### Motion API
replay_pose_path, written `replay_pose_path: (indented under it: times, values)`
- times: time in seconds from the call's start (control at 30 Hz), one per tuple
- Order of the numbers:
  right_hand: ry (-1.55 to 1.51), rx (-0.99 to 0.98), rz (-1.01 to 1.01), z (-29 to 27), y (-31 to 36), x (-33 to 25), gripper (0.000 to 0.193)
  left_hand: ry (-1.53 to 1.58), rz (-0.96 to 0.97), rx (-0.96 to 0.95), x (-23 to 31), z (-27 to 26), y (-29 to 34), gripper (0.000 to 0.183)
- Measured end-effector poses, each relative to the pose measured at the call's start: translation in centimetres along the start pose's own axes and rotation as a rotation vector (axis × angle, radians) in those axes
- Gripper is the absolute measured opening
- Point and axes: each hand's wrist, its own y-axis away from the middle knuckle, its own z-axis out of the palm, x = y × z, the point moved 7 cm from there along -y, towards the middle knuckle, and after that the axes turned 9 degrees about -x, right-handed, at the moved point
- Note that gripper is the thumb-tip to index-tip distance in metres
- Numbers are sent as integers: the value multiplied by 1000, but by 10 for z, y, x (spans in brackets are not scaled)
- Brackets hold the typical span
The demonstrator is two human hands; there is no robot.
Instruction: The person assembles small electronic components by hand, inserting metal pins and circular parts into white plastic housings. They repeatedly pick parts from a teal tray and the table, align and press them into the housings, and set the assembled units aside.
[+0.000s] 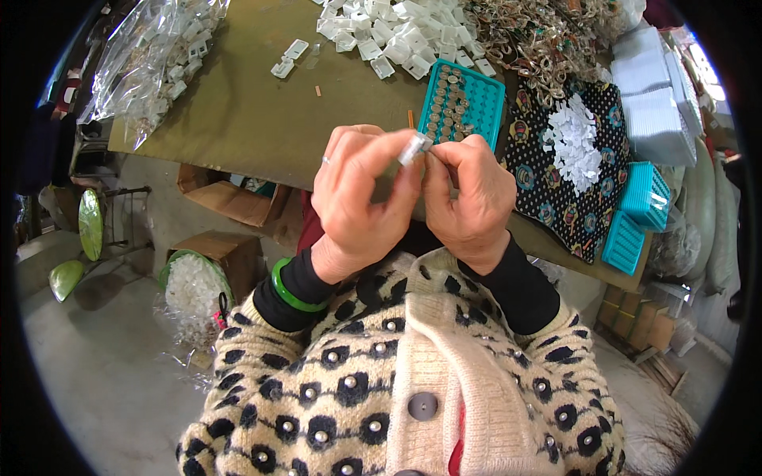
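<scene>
My left hand [361, 190] pinches a small clear-and-white plastic piece [413, 148] between thumb and forefinger, just over the table's near edge. Against its right end, my right hand [468, 194] is closed, thumb and forefinger pressed together; what they grip there is too small to make out. Right behind the hands lies a teal tray [486, 99] with rows of small round metal discs [447, 103] in its left part. A heap of white plastic cases [397, 36] sits beyond the tray, and two loose cases [289, 59] lie apart on the left.
Clear loop-shaped pieces [548, 47] are heaped at the far right. White flat bits [573, 143] cover part of a patterned dark cloth [536, 178], beside teal trays [624, 240] and white stacked trays [647, 95]. A clear bag [159, 63] lies far left; a filled basket [194, 285] stands below.
</scene>
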Motion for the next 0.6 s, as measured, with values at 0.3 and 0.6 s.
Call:
replay_pose_path:
  times: [0.3, 0.6]
  values:
    - [-156, -17, 118, 2, 7, 9, 18, 1115, -1008, 136, -47, 26, 35, 32]
    - [78, 53, -105, 0, 4, 1, 17, 0, -5, -14, -1, 6, 0, 32]
